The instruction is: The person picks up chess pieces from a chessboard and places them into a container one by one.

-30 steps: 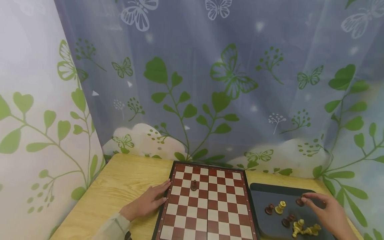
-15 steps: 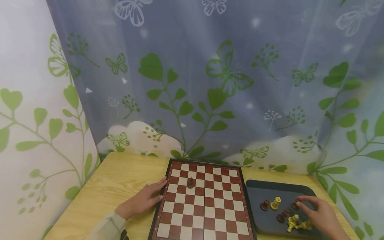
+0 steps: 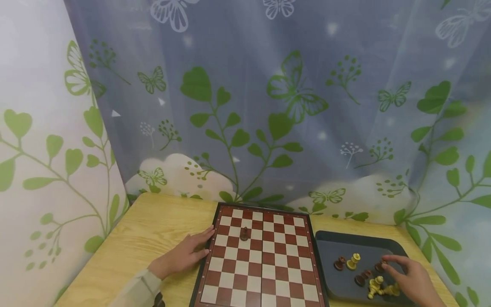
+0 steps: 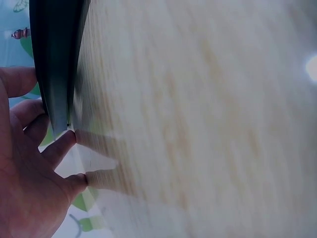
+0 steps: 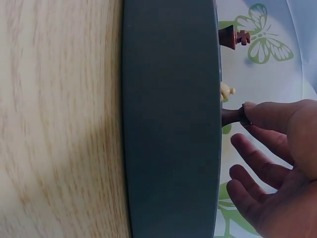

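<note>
My left hand [image 3: 182, 256] lies on the table at the left side of the chessboard [image 3: 255, 269], its extended fingers touching the board's black edge. In the left wrist view, that hand [image 4: 29, 173] has its fingers against the dark board side [image 4: 55, 64]. A single dark brown chess piece [image 3: 244, 234] stands upright on the board's left half. Over the grey tray [image 3: 326, 273], my right hand [image 3: 413, 279] pinches a dark brown chess piece [image 3: 379, 267] by its top. The right wrist view shows thumb and forefinger on this piece [image 5: 233, 116]; the tray wall hides its base.
Beside the pinched piece, the tray holds dark pieces [image 3: 339, 263], an upright gold king [image 3: 353, 261] and toppled gold pieces [image 3: 375, 286]. The wooden table [image 3: 161, 217] extends left of the board. A patterned curtain [image 3: 245, 106] hangs behind.
The right hand has moved slightly toward the front of the tray, still pinching the dark piece. The left hand stays at the board's edge. The head view has shifted a little.
</note>
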`<control>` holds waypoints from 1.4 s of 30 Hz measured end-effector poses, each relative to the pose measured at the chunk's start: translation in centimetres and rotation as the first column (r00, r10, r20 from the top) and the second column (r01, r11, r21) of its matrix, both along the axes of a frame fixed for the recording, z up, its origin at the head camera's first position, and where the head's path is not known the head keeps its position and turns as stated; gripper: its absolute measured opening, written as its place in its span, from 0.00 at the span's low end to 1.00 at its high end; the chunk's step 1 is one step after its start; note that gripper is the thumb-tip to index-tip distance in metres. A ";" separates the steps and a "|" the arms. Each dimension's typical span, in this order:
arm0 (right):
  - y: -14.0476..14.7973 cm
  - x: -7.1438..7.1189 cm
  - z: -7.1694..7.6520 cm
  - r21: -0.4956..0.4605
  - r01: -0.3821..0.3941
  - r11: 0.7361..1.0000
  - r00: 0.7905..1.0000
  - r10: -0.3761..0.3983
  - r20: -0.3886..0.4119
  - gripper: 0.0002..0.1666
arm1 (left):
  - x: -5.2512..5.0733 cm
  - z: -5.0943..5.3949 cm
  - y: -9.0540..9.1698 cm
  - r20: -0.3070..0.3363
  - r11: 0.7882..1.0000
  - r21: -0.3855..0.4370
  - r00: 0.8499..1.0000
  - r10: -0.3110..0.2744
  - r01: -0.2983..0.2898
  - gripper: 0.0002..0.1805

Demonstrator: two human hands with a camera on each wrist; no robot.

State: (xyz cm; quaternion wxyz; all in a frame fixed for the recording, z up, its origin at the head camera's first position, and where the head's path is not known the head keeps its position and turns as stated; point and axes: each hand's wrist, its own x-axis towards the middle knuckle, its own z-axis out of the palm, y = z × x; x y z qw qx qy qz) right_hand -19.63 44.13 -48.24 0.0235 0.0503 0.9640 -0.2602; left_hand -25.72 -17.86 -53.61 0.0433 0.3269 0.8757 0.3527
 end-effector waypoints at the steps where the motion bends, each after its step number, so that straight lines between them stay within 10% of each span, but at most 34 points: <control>1: 0.0 0.0 0.0 0.000 0.002 1.000 1.000 -0.002 0.005 0.30 | 0.0 0.0 0.0 0.001 1.000 -0.002 1.000 0.001 -0.001 0.33; 28: -0.4 0.9 0.2 0.038 0.033 0.999 0.999 -0.035 0.038 0.33 | -0.2 -0.4 0.1 0.008 1.000 -0.003 1.000 -0.005 0.005 0.33; 35: -5.1 1.5 2.2 0.150 -0.082 0.985 0.971 0.112 -0.210 0.15 | 0.0 -0.3 0.0 -0.002 1.000 -0.021 1.000 -0.004 0.004 0.33; 42: -13.3 1.3 4.0 0.047 -0.201 0.978 0.916 0.205 -0.345 0.09 | 0.0 0.2 0.0 -0.011 1.000 -0.013 1.000 -0.011 0.010 0.33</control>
